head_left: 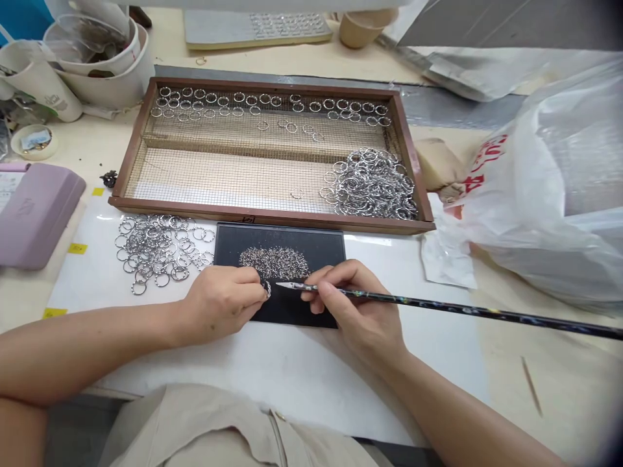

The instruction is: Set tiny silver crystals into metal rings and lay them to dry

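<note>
The left hand (221, 305) pinches a small ring (267, 289) between its fingers, low over the black tray (326, 243). The right hand (350, 305) has its grip closed on a long thin stick (462, 309), and the pointy tip sits just beside the ring. A heap of tiny shiny beads (274, 263) lies on the black tray, near both hands. More rings (158, 250) lie on the table (292, 376) to the left. A wooden mesh tray (272, 217) behind holds another ring pile (372, 183).
</note>
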`<action>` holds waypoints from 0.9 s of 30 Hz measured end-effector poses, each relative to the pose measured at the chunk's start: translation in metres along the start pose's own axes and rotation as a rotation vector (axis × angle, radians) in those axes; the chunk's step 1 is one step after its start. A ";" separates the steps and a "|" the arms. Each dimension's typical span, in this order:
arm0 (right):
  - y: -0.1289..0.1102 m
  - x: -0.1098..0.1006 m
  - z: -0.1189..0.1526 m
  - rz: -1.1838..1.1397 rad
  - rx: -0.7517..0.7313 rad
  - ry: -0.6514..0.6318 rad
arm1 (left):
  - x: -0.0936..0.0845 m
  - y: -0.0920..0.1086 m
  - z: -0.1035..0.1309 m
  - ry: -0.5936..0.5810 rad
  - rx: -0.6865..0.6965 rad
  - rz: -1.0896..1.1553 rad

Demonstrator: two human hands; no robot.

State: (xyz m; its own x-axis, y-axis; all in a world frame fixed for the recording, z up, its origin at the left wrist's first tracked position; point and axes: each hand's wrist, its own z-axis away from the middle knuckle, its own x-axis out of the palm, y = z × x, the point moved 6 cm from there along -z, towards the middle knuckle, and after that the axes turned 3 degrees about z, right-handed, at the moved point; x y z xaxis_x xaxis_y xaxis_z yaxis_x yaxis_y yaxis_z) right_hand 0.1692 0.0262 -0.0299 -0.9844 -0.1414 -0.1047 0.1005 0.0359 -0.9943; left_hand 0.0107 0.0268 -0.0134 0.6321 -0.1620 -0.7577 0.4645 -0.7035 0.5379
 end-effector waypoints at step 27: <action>0.004 0.005 0.001 -0.118 0.049 -0.116 | 0.001 0.002 0.001 -0.008 0.028 -0.055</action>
State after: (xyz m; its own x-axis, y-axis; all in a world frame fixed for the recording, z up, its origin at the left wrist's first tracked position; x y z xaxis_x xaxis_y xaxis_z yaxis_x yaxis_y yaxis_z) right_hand 0.1648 0.0248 -0.0347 -0.9669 -0.2548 0.0141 -0.0052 -0.0354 -0.9994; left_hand 0.0118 0.0246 -0.0137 0.6011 -0.1275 -0.7889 0.4809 -0.7308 0.4845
